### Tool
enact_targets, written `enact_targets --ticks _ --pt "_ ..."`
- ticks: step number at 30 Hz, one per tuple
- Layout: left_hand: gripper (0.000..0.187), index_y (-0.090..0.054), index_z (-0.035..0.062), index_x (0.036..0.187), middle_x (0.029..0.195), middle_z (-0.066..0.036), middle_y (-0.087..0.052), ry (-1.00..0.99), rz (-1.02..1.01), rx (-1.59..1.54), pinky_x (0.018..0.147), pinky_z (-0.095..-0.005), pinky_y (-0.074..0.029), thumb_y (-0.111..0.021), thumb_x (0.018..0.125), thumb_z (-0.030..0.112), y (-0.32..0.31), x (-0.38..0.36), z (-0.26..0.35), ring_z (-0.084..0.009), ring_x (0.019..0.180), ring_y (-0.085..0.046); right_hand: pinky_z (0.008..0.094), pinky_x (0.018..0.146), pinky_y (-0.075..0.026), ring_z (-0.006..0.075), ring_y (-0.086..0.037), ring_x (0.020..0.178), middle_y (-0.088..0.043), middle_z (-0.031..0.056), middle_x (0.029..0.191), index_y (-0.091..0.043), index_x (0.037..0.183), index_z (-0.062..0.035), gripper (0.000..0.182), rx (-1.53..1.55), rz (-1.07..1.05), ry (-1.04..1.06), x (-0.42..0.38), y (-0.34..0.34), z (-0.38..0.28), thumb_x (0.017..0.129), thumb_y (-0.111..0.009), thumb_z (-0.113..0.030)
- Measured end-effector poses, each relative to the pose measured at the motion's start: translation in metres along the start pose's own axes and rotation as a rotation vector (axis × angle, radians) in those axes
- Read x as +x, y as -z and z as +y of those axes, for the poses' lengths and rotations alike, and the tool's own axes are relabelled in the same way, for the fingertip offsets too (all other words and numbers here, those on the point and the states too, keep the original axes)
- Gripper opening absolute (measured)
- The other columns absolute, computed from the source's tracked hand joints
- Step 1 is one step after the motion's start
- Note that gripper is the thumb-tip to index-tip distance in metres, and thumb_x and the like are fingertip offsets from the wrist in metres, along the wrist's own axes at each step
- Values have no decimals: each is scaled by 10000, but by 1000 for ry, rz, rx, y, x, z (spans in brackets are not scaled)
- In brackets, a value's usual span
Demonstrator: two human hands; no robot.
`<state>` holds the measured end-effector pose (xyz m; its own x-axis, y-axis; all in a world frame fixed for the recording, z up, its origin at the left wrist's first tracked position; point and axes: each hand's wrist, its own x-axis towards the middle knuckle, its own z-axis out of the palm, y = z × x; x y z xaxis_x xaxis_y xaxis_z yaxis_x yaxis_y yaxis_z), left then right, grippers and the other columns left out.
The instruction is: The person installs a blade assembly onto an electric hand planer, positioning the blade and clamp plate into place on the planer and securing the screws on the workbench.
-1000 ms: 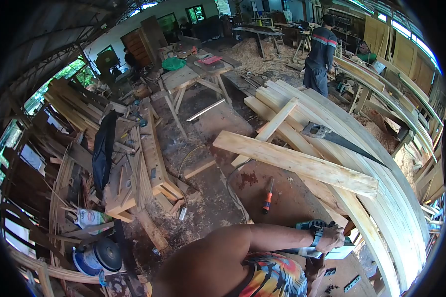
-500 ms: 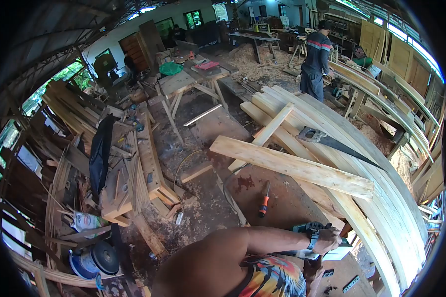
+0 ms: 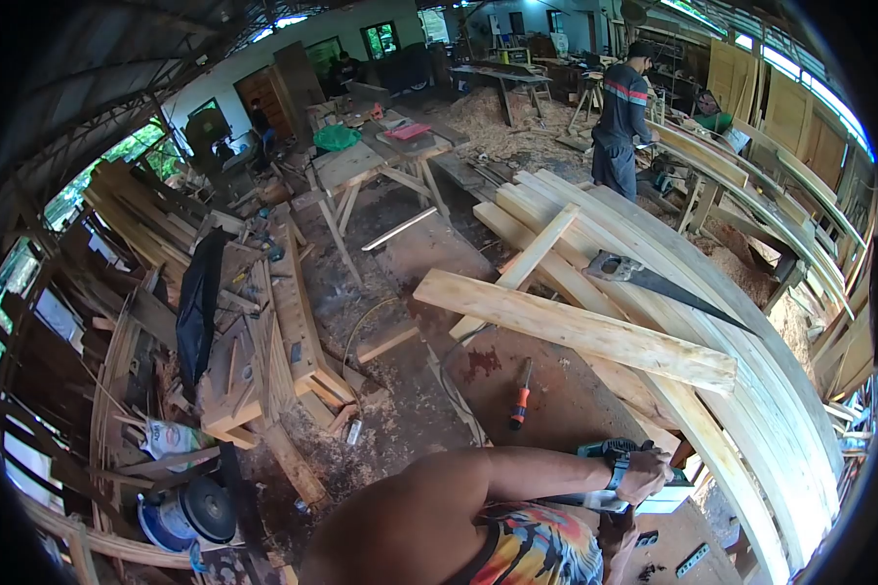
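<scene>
My left hand (image 3: 646, 475), with a watch on its wrist, is closed around a green power tool (image 3: 603, 449) at the lower right, over the brown work surface (image 3: 556, 390). The bare arm reaches to it from my shoulder at the bottom middle. Just beyond the hand lie an orange-handled screwdriver (image 3: 520, 395) and a thick pale plank (image 3: 576, 330) laid across curved boards (image 3: 751, 390). A handsaw (image 3: 654, 281) rests on those boards. My right hand is out of sight.
Another person (image 3: 619, 117) in a dark striped top stands at the back by a bench. A trestle table (image 3: 361, 161) stands at the back middle. Stacked timber and scrap (image 3: 263, 322) fill the left, with a circular saw (image 3: 190, 507) at the lower left. Sawdust covers the floor.
The view has shifted slightly since the earliest frame. My left hand stays on the power tool in nearly the same place. The person at the back has barely moved.
</scene>
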<state>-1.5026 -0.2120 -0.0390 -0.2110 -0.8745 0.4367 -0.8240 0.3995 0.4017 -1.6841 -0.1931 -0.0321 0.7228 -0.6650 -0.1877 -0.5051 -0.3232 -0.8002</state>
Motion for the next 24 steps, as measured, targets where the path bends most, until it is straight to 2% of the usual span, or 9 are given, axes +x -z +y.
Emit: enact_targets --ticks 7,11,14,16,19,21,24 --pt "90 -709 122 672 894 -54 -651 122 -12 83 1080 -559 -349 -647 673 188 -10 5 2 -263 984 -567 408 717 -552 332 -763 865 -747 245 915 -503 1393 -33 543 41 44 22 -1 -1 0 891 -685 -130" --pt "92 -700 118 680 939 -59 -648 25 -47 22 1146 -643 -278 -624 710 162 -8 -4 -2 -266 996 -581 409 725 -555 338 -763 884 -747 248 924 -506 1392 -33 545 26 23 19 -1 0 8 887 -688 -126" --pt "115 -709 116 680 968 -58 -654 79 -65 -65 1154 -687 -249 -614 730 158 -16 -2 -7 -275 1031 -584 410 731 -557 342 -762 897 -748 251 931 -508 1391 -32 547 18 13 18 2 -2 7 883 -690 -123" --pt "123 -716 116 678 974 -59 -660 110 -40 14 1145 -702 -249 -617 732 162 -18 2 -3 -285 1062 -584 411 735 -560 346 -762 897 -750 250 936 -498 1397 -28 560 2 36 14 2 -4 8 879 -692 -116" --pt "121 -717 114 707 984 -66 -666 38 -83 84 1145 -716 -239 -608 745 151 -16 -2 -3 -287 1074 -589 411 740 -564 350 -762 895 -753 247 940 -482 1410 -22 581 2 36 4 1 -2 6 876 -693 -114" --pt "127 -719 110 717 981 -75 -666 34 -131 67 1149 -723 -229 -603 749 151 -20 -2 -8 -292 1080 -594 411 736 -565 352 -762 882 -753 247 936 -476 1415 -18 588 14 28 3 0 -2 6 877 -691 -115" --pt "132 -725 106 733 982 -84 -666 91 -98 61 1151 -734 -216 -606 749 160 -25 -1 -6 -300 1078 -600 415 720 -563 353 -762 845 -749 252 919 -473 1417 -14 590 33 23 20 2 -4 12 878 -688 -116"
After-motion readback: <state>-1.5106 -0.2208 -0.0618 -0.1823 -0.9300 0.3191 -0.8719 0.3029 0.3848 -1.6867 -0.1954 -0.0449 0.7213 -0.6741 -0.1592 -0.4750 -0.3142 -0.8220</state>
